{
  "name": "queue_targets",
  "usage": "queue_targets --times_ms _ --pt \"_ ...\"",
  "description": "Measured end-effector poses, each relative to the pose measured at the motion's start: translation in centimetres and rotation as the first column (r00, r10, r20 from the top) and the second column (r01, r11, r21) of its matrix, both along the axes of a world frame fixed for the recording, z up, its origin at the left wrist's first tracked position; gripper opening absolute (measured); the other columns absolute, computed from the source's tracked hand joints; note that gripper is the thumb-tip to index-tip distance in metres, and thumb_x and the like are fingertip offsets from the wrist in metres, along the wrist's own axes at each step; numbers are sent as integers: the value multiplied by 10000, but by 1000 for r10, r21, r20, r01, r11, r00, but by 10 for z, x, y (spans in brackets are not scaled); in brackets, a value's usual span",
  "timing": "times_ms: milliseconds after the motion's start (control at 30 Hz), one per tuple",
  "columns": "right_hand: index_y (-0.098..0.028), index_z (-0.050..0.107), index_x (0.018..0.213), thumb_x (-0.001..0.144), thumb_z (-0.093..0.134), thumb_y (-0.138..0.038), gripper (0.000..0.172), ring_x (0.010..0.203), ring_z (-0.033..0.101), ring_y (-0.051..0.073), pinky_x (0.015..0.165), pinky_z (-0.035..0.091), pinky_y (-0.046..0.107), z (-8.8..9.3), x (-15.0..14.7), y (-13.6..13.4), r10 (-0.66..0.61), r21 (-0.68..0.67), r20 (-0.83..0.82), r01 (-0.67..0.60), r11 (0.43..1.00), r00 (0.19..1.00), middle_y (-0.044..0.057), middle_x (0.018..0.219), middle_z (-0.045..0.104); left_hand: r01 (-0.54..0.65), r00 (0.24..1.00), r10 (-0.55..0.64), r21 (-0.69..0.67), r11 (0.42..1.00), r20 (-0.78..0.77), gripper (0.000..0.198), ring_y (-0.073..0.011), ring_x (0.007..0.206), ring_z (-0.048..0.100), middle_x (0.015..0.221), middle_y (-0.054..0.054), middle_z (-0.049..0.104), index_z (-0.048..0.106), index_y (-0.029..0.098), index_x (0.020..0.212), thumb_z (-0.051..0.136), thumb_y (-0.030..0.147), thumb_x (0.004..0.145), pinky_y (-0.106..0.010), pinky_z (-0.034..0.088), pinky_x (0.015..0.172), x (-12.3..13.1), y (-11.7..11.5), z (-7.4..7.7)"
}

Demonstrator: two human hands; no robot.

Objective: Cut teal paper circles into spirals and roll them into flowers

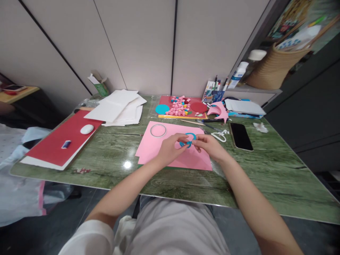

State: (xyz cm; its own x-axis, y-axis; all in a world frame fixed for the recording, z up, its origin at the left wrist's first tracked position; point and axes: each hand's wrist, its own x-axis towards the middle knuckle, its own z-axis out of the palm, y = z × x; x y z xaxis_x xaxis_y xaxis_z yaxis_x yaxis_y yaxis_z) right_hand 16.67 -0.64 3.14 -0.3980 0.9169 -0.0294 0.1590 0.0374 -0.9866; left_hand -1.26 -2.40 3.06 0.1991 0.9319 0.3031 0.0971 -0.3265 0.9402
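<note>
Above the pink paper sheets (148,147), my two hands meet at a curled blue paper strip (191,134). My left hand (172,150) pinches its left side between thumb and fingers. On the other side, the fingers of my right hand (210,146) are closed on the strip near its lower middle. The strip forms a loop, and my fingertips cover part of it. A thin round ring (158,136) lies on the pink sheets to the left of my hands. White-handled scissors (219,137) rest just right of my right hand, with their blades partly hidden.
Behind the sheets, small pink paper pieces (180,107) are heaped on a red sheet beside a blue paper disc (162,109) and a red disc (198,107). A phone (241,136) lies right. White papers (117,106) and a red board (63,138) occupy the left.
</note>
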Motion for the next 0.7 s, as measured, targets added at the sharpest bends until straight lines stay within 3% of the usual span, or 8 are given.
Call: queue_targets --times_ms 233,400,467,533,600,700 --pt "-164 539 645 763 562 -348 220 471 464 94 511 359 236 -1 -2 0 -26 76 61 21 997 998 -39 502 512 29 999 -29 -5 1000 -44 294 -157 809 580 874 -23 636 603 247 960 638 179 676 -297 408 823 -1 3 -4" --pt "-175 522 686 784 534 -340 192 482 487 107 500 376 240 -5 -4 0 -148 228 155 111 967 977 -30 536 519 -19 988 38 128 992 -153 256 -129 761 602 846 -16 651 584 213 951 610 178 699 -273 458 761 -1 6 -8" --pt "-183 529 752 784 540 -311 132 526 507 117 527 391 249 -6 -5 -3 -297 382 183 210 900 937 -19 606 539 -30 980 64 175 984 -190 253 -117 752 608 841 -9 655 574 201 950 602 166 701 -257 473 739 -1 7 -10" --pt "-191 537 804 779 550 -269 83 589 521 127 584 405 264 -6 -6 -6 -412 568 204 236 789 888 -6 676 552 -31 973 77 203 979 -219 256 -111 761 613 847 -6 657 568 197 951 594 150 702 -245 480 734 -1 9 -11" --pt "-196 547 837 781 547 -235 68 634 526 134 642 407 281 -6 -7 -10 -427 703 248 141 697 870 4 714 559 -33 968 86 219 975 -234 259 -109 770 616 849 -5 657 563 197 957 589 147 704 -242 482 740 -2 10 -12" --pt "-200 562 858 802 525 -221 71 663 527 146 690 395 305 -8 -9 -12 -372 783 356 -56 620 857 16 737 576 -32 966 89 228 973 -244 269 -105 760 614 843 -2 654 556 194 965 587 142 703 -236 480 736 -3 10 -13"
